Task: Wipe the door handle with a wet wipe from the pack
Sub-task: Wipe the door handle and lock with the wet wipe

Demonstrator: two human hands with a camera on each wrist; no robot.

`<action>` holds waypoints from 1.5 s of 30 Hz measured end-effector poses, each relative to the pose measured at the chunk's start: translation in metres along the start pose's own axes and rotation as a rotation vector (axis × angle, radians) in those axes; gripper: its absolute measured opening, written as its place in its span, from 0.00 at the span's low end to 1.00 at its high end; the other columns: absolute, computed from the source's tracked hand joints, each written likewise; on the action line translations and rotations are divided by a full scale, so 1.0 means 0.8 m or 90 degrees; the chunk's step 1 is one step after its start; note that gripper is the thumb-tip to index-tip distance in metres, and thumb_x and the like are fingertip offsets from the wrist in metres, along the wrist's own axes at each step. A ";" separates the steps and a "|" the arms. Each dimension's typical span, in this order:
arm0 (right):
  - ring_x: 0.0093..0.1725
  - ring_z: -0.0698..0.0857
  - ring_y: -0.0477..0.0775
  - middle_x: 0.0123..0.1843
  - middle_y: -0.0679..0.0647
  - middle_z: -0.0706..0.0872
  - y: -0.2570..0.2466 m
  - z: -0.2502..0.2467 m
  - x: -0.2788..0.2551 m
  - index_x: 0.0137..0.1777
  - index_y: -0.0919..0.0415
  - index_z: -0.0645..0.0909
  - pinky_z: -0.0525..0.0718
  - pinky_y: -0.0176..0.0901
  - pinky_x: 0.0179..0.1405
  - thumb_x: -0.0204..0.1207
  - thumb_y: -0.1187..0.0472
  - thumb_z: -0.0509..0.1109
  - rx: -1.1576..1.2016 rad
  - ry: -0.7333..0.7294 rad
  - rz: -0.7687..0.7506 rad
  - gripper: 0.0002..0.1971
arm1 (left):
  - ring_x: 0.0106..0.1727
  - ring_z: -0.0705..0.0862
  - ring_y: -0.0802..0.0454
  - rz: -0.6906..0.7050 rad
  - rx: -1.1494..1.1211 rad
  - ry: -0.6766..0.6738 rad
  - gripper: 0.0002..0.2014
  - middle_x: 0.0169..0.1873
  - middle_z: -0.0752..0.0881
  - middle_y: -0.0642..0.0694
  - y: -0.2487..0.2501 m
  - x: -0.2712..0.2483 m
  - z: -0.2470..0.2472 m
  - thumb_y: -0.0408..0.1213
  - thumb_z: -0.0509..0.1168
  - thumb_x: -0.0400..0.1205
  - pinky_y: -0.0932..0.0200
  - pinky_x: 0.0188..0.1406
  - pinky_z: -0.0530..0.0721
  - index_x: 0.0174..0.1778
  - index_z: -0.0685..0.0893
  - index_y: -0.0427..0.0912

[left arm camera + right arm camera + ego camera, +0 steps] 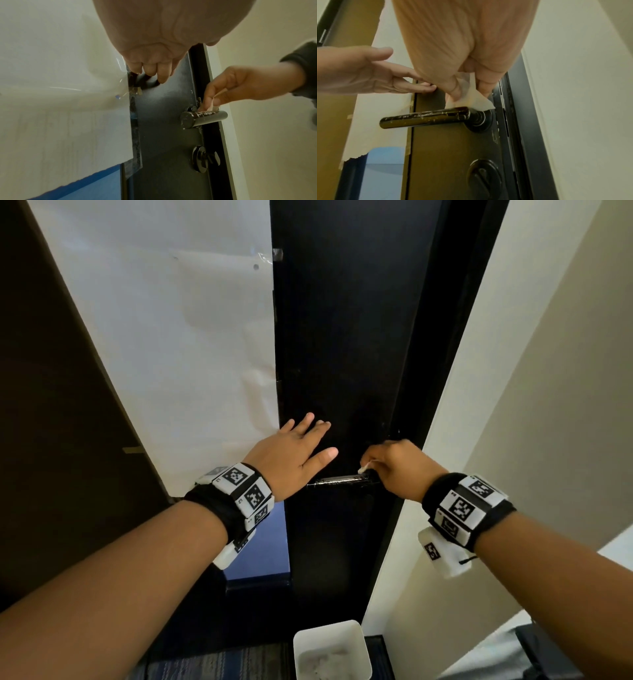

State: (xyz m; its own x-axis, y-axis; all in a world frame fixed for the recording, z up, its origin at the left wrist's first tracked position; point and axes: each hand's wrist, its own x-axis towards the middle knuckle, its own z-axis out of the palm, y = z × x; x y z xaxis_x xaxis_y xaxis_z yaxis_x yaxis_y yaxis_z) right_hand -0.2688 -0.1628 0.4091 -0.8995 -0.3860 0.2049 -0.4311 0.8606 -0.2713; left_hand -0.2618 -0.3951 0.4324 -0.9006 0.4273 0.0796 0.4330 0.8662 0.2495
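1. White paper sheeting (164, 337), taped along its edge, covers the panel at 9 o'clock of the dark door (342, 354).
2. The left hand (291, 453) lies flat on the door with straight, spread fingers, gripping nothing, at 11 o'clock of the door handle (337, 481).
3. The speckled handle juts out level; a thumb-turn lock (205, 159) sits at its 6 o'clock.
4. The right hand (394, 467) pinches a wet wipe (471, 100) between thumb and curled fingers, pressing it on the handle's top beside the round base.
5. A white bin (332, 648) stands on the floor at 6 o'clock.
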 end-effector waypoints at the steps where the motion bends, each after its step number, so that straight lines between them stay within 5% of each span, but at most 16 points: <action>1: 0.45 0.87 0.53 0.45 0.53 0.88 0.000 0.006 -0.006 0.52 0.54 0.85 0.85 0.42 0.47 0.78 0.66 0.63 0.014 0.008 0.007 0.11 | 0.84 0.48 0.45 0.000 -0.006 0.001 0.33 0.84 0.50 0.51 0.001 -0.001 0.000 0.65 0.40 0.80 0.43 0.76 0.65 0.82 0.50 0.58; 9: 0.39 0.84 0.54 0.47 0.57 0.85 -0.014 0.037 -0.034 0.56 0.54 0.86 0.80 0.36 0.41 0.81 0.65 0.63 0.104 0.136 0.094 0.12 | 0.84 0.47 0.46 -0.005 -0.065 -0.011 0.32 0.84 0.49 0.53 0.002 -0.005 -0.005 0.64 0.41 0.81 0.43 0.77 0.63 0.82 0.51 0.59; 18: 0.58 0.86 0.52 0.57 0.56 0.88 -0.102 0.090 -0.042 0.62 0.57 0.83 0.80 0.38 0.63 0.78 0.73 0.64 0.192 0.238 -0.005 0.18 | 0.84 0.46 0.47 -0.012 -0.108 -0.015 0.31 0.84 0.49 0.53 0.003 -0.005 -0.003 0.62 0.42 0.82 0.43 0.78 0.59 0.82 0.52 0.59; 24: 0.53 0.88 0.47 0.53 0.55 0.91 -0.125 0.098 -0.043 0.57 0.61 0.86 0.83 0.32 0.58 0.79 0.70 0.66 0.338 0.277 -0.017 0.11 | 0.84 0.45 0.48 -0.009 -0.138 -0.016 0.30 0.84 0.49 0.54 -0.002 -0.008 -0.005 0.61 0.43 0.82 0.44 0.79 0.56 0.82 0.53 0.59; 31: 0.46 0.87 0.35 0.48 0.43 0.89 -0.083 0.067 -0.059 0.60 0.55 0.85 0.80 0.21 0.50 0.81 0.64 0.66 0.389 0.442 0.147 0.11 | 0.84 0.46 0.49 -0.012 -0.158 -0.016 0.31 0.84 0.51 0.55 -0.009 -0.013 -0.005 0.63 0.42 0.81 0.44 0.80 0.56 0.81 0.54 0.60; 34: 0.38 0.86 0.40 0.42 0.47 0.88 -0.060 0.065 -0.058 0.61 0.53 0.84 0.83 0.28 0.44 0.82 0.65 0.64 0.346 0.447 0.208 0.13 | 0.84 0.46 0.49 -0.014 -0.174 -0.014 0.30 0.84 0.51 0.56 -0.008 -0.015 -0.005 0.62 0.42 0.82 0.45 0.80 0.54 0.81 0.55 0.60; 39: 0.63 0.84 0.53 0.61 0.56 0.88 -0.064 0.095 -0.053 0.60 0.59 0.85 0.77 0.39 0.68 0.78 0.71 0.65 0.238 0.410 0.163 0.14 | 0.84 0.47 0.50 -0.014 -0.194 -0.006 0.29 0.84 0.52 0.55 -0.007 -0.016 -0.006 0.61 0.42 0.82 0.46 0.80 0.54 0.81 0.55 0.60; 45: 0.70 0.80 0.56 0.66 0.60 0.85 -0.106 0.115 -0.035 0.62 0.62 0.83 0.77 0.47 0.72 0.77 0.74 0.65 0.151 0.331 0.012 0.16 | 0.84 0.47 0.49 -0.023 -0.199 -0.004 0.29 0.84 0.51 0.55 -0.006 -0.014 -0.002 0.60 0.43 0.83 0.43 0.81 0.55 0.81 0.56 0.60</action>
State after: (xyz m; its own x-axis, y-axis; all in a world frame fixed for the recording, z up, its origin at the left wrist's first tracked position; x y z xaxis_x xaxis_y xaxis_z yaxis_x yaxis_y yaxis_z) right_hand -0.2135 -0.2558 0.3402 -0.7792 -0.1056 0.6178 -0.4742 0.7438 -0.4711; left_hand -0.2539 -0.4049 0.4319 -0.9146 0.3998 0.0599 0.3672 0.7596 0.5369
